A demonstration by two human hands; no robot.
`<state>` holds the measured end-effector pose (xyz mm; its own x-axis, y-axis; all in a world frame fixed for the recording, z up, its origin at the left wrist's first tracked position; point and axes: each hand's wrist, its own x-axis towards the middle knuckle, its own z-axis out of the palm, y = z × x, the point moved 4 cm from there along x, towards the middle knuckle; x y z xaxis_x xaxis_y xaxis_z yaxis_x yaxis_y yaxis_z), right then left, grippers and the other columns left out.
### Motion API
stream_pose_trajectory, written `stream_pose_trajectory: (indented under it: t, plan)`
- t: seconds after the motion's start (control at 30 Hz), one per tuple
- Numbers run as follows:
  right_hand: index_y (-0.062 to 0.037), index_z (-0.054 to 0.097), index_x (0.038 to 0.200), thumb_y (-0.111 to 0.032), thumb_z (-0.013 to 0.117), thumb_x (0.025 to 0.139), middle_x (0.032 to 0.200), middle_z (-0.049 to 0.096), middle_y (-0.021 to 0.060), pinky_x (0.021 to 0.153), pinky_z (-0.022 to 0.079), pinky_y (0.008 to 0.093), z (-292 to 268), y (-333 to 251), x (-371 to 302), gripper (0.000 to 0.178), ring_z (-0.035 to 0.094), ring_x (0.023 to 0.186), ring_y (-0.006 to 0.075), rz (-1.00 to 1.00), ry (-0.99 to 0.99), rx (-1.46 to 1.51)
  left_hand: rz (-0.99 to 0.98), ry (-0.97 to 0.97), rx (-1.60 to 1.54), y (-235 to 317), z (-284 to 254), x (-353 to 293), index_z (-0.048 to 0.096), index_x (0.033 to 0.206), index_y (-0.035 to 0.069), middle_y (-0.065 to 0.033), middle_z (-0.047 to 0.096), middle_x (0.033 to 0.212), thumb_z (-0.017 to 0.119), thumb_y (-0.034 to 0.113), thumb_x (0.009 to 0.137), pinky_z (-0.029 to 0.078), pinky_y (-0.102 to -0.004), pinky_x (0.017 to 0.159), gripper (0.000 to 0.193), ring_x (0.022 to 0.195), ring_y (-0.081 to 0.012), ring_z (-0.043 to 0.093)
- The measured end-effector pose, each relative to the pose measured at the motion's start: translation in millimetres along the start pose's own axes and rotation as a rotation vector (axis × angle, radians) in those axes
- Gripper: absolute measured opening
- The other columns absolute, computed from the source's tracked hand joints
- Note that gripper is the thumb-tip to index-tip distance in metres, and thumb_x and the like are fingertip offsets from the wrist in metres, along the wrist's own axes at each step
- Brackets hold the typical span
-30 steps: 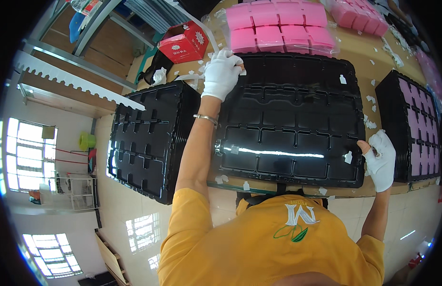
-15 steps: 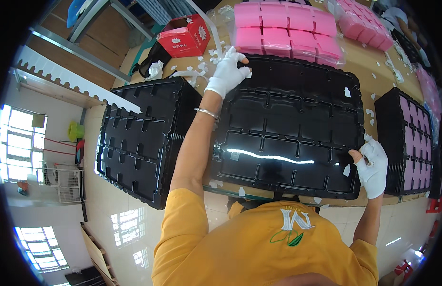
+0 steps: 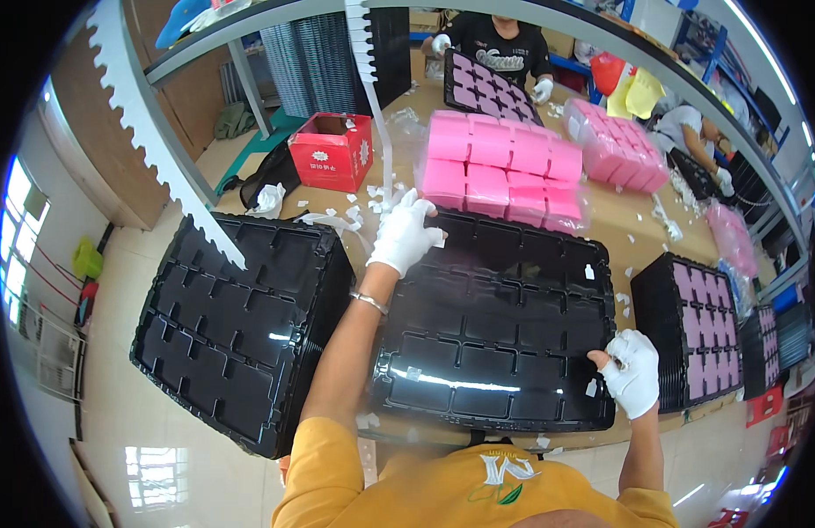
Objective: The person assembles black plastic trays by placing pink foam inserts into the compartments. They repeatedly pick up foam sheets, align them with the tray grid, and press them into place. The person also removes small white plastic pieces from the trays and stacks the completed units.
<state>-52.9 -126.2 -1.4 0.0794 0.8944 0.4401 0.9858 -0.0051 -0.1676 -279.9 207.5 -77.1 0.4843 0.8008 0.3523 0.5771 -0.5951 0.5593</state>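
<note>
A black plastic tray (image 3: 491,304) with moulded compartments lies before me on the table, small white tags on it, one a white tag (image 3: 589,272) near its far right corner. At the far left corner, my left hand (image 3: 402,236), in a white glove with bare fingertips, has its thumb and fingers closed at a small white label (image 3: 439,243). My right hand (image 3: 633,374), gloved alike, is at the tray's right edge, thumb toward a tag (image 3: 592,387). Its other fingers curl in, and what they hold, if anything, is hidden.
Black trays are stacked left (image 3: 231,326); another stack (image 3: 689,334) with pink inserts stands right. Pink foam blocks (image 3: 504,163) lie beyond, beside a red box (image 3: 332,151). A notched white strip (image 3: 165,145) hangs left. One co-worker (image 3: 500,53) holds a tray opposite; another works far right.
My view has tilted up, so the tray and hands sit lower and farther left, and the co-worker opposite shows. Both hands keep about the same places on the tray.
</note>
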Motion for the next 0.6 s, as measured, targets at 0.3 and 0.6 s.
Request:
stream_pose_trajectory:
  t: [0.3,0.6]
  plan:
    - [-0.0064,0.050,0.061,-0.021,0.080,0.067,0.062,0.045,0.0112,0.055,0.038,0.0405,-5,-14,6,0.033,0.047,0.059,0.0314,-0.011,-0.043,-0.016,0.287,0.233,0.104,-2,2,-8,0.070,0.089,0.011,-0.0118,0.060,0.119,0.066,0.012,0.077,0.046,-0.0422,0.090,0.013,0.110,-0.0316,0.057]
    - [-0.0045,0.048,0.063,-0.014,0.080,0.068,0.063,0.043,0.0105,0.055,0.036,0.0389,1,-21,7,0.034,0.044,0.060,0.0303,0.048,-0.048,0.031,0.307,0.029,0.187,-4,-15,-7,0.074,0.091,0.016,-0.0058,0.063,0.113,0.066,0.025,0.077,0.047,-0.0401,0.091,0.018,0.107,-0.0300,0.057]
